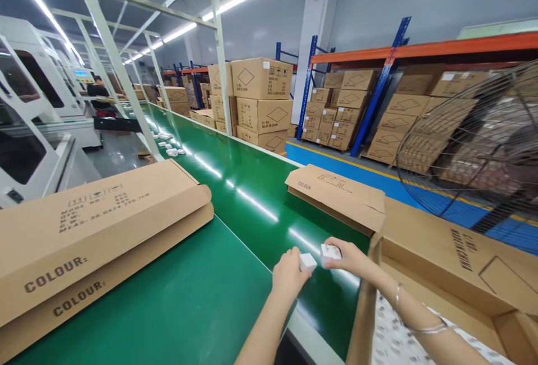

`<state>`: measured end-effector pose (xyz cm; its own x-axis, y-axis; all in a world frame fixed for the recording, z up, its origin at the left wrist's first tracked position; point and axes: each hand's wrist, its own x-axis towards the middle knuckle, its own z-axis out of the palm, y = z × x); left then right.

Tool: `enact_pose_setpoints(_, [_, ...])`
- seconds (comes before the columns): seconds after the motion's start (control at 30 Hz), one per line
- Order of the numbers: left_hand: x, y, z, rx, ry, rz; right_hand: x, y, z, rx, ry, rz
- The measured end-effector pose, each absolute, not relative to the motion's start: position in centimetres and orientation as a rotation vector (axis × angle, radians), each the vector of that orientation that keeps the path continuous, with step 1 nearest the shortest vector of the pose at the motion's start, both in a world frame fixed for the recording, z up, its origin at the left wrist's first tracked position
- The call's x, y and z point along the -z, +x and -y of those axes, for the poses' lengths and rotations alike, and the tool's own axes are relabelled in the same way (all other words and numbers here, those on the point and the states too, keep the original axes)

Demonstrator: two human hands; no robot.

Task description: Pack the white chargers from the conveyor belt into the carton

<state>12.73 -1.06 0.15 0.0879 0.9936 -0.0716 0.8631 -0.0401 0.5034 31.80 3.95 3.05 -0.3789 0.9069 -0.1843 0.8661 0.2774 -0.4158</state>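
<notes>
My left hand (288,272) is closed around a small white block-shaped piece (307,264), held over the near edge of the green conveyor belt (252,185). Close beside it, my right hand (347,257) pinches a second small white piece (330,253) that shows some marks on its face. The two pieces are near each other with a narrow gap between. Under my right forearm stands an open cardboard carton (437,281), its bottom covered by rows of white items (395,326). What exactly the white pieces are, I cannot tell.
Folded cardboard cartons (105,230) lie on the green table (180,303) at left. Several white pieces (170,149) sit farther up the belt. A carton flap (336,191) juts over the belt. A large fan (474,152) stands at right, stacked boxes (263,101) behind. A person (98,90) is far left.
</notes>
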Motion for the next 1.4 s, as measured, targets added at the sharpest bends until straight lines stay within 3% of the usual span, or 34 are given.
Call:
enact_pose_setpoints(0.23, [0.7, 12.6, 1.2, -0.465, 2.2, -1.733, -0.9, 30.3, -1.2, -0.756, -1.552, 2.566])
enact_pose_setpoints(0.4, [0.4, 12.3, 1.2, -0.552, 2.081, -1.574, -0.3, 29.8, 0.1, -0.646, -1.59, 2.62])
enact_pose_setpoints(0.6, [0.0, 12.2, 1.2, -0.761, 1.86, -1.688, -0.6, 27.7, 1.8, -0.467, -1.695, 2.606])
enact_pose_setpoints(0.97, [0.0, 12.1, 1.1, -0.689, 1.893, -1.675, 0.8, 27.3, 2.2, -0.382, -1.829, 2.546])
enact_pose_setpoints(1.27, [0.4, 11.9, 0.8, -0.766, 1.865, -1.623, -2.4, 29.7, 0.6, -0.801, -1.747, 2.143])
enact_pose_setpoints(1.4, [0.5, 11.9, 0.6, -0.742, 1.859, -1.623, -5.1, 31.1, 2.7, -1.471, -1.376, 1.679])
